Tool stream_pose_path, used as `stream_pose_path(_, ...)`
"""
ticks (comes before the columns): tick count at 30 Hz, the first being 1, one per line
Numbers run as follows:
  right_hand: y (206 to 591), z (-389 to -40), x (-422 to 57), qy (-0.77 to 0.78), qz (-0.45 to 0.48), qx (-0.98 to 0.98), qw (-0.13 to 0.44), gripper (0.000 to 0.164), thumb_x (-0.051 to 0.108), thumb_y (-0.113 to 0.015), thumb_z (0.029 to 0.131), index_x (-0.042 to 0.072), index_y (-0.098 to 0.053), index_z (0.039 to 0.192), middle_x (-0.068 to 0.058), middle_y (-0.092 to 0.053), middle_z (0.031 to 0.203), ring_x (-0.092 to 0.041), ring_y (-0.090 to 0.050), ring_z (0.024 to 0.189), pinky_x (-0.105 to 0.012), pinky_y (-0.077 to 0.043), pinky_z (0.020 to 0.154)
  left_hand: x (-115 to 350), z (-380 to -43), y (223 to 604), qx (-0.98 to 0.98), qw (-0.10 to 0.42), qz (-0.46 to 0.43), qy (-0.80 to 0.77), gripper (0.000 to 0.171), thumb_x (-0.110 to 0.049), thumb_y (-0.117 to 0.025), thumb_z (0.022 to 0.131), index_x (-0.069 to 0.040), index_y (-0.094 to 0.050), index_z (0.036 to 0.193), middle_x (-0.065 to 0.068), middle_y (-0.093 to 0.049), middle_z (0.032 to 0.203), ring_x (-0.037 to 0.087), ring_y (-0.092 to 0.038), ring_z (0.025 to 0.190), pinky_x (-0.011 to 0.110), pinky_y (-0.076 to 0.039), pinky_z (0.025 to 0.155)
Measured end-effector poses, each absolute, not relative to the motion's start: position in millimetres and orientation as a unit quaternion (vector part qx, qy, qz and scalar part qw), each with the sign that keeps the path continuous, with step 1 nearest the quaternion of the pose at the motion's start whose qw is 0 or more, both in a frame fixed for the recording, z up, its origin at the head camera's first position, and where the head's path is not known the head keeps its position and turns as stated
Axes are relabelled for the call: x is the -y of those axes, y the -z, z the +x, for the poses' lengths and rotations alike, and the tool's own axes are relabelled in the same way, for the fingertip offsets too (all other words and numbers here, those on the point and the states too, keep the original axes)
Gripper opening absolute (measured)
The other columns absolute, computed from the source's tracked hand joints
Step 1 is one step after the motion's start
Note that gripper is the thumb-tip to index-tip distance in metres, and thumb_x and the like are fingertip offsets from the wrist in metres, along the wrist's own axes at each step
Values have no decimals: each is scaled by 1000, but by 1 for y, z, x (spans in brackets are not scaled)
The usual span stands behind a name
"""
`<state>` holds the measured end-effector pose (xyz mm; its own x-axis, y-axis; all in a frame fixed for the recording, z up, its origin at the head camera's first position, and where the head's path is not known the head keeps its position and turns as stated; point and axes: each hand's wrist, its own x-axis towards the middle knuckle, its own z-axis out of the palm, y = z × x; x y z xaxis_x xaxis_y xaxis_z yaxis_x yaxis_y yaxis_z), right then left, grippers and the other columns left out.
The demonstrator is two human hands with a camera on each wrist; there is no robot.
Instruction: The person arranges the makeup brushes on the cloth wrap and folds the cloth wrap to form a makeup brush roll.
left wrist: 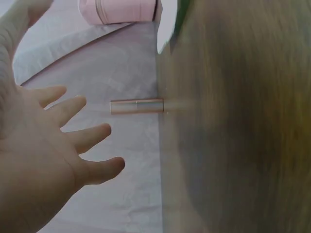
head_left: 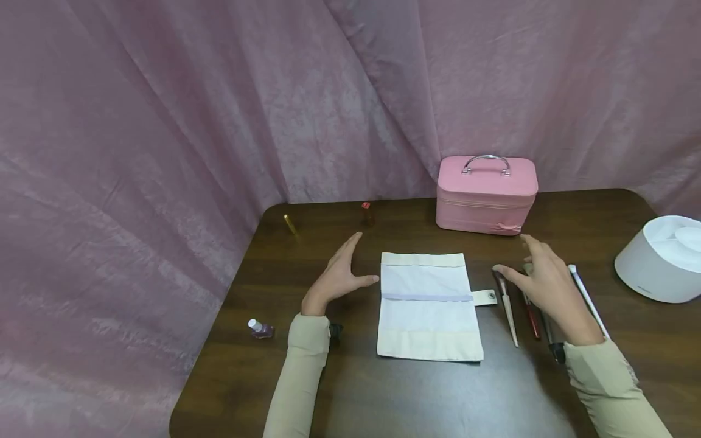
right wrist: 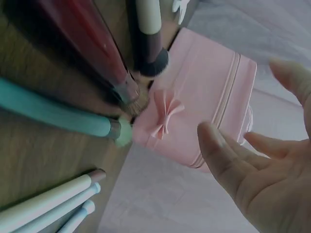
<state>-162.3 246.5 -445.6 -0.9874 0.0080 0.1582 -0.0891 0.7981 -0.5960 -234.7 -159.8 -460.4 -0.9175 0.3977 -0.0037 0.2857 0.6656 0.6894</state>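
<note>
A white cloth roll (head_left: 427, 310) lies spread flat on the dark wooden table, its snap tab (head_left: 484, 297) pointing right. To its left, my left hand (head_left: 336, 280) hovers with spread fingers and holds nothing; its palm also fills the side of the left wrist view. On the other side my right hand (head_left: 547, 289) hangs over a row of makeup brushes, fingers apart and nothing held. In the right wrist view these include a red-handled brush (right wrist: 95, 41), a teal-handled brush (right wrist: 58, 109), a cream-handled brush (right wrist: 148, 19) and several slim white-handled ones (right wrist: 53, 196).
A pink case (head_left: 486, 198) with a metal handle stands at the back. At far right is a white round container (head_left: 659, 261). Nail polish (head_left: 260, 329) lies front left; a gold tube (head_left: 290, 224) and a small red-topped bottle (head_left: 367, 214) stand near the rear edge.
</note>
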Motion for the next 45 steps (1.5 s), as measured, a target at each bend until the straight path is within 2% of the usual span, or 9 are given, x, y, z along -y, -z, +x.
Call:
stream_pose_path(4, 448, -165, -242, -300, 32, 952, 56, 73, 23, -76, 91, -14, -39, 143, -34, -63, 111, -44, -66, 88, -55, -53, 68, 154, -233, 463, -895, 104, 193, -387, 111, -32, -85, 82, -24, -11, 164, 1, -13, 169, 25, -16, 153, 55, -25, 116)
stream_pose_path(8, 450, -166, -241, -284, 37, 958, 26, 62, 9, -76, 87, -17, -45, 134, -29, -68, 91, -34, -65, 70, -46, -52, 57, 147, -233, 466, -884, 135, 211, -395, 112, -28, -86, 81, -20, -12, 164, 1, -13, 169, 23, -15, 153, 52, -26, 117)
stream_pose_path(13, 454, -169, -236, -277, 37, 960, -8, 51, 3, -75, 87, -17, -52, 127, -25, -68, 86, -31, -65, 68, -44, -54, 56, 139, -231, 469, -875, 146, 234, -399, 103, -22, -87, 79, -10, -25, 160, 4, -14, 169, 25, -15, 153, 53, -26, 117)
stream_pose_path(22, 459, -176, -233, -248, 36, 968, -1, 32, 1, -75, 82, -16, -61, 105, -22, -65, 81, -35, -61, 68, -52, -50, 60, 126, -229, 474, -896, 163, 236, -338, 100, -19, -89, 77, -16, -32, 158, 5, -27, 165, 32, -23, 149, 61, -21, 116)
stream_pose_path(27, 464, -178, -232, -232, 25, 972, -17, 26, 2, -74, 81, -13, -62, 98, -24, -63, 82, -39, -59, 71, -54, -49, 61, 125, -227, 477, -904, 183, 241, -302, 106, -20, -92, 74, -16, -30, 160, 5, -20, 167, 35, -15, 152, 67, -13, 115)
stream_pose_path(31, 467, -177, -231, -226, 22, 973, -32, 15, 4, -72, 81, -5, -60, 82, -16, -56, 72, -35, -53, 66, -50, -46, 56, 127, -225, 480, -906, 213, 235, -280, 107, -22, -93, 74, -17, -30, 160, 4, -15, 169, 38, -6, 153, 69, -8, 114)
stream_pose_path(37, 470, -177, -229, -226, 16, 973, -47, 23, 8, -70, 81, 5, -53, 67, -16, -51, 68, -35, -50, 63, -49, -44, 53, 130, -221, 482, -906, 248, 228, -255, 104, -23, -90, 78, -17, -28, 162, 2, -12, 169, 35, 1, 154, 66, -3, 116)
stream_pose_path(40, 469, -176, -228, -225, 14, 973, -47, 24, 8, -70, 82, 5, -52, 65, -16, -51, 68, -34, -50, 63, -49, -44, 54, 130, -220, 482, -908, 248, 228, -250, 100, -23, -89, 80, -16, -30, 161, 1, -13, 169, 35, 1, 154, 65, -3, 116)
stream_pose_path(45, 464, -174, -228, -243, 15, 969, -52, 26, 8, -71, 84, 4, -55, 64, -9, -50, 62, -26, -48, 58, -40, -42, 50, 129, -220, 482, -911, 247, 230, -240, 98, -23, -88, 80, -14, -32, 160, 2, -13, 169, 36, 1, 154, 67, -4, 116)
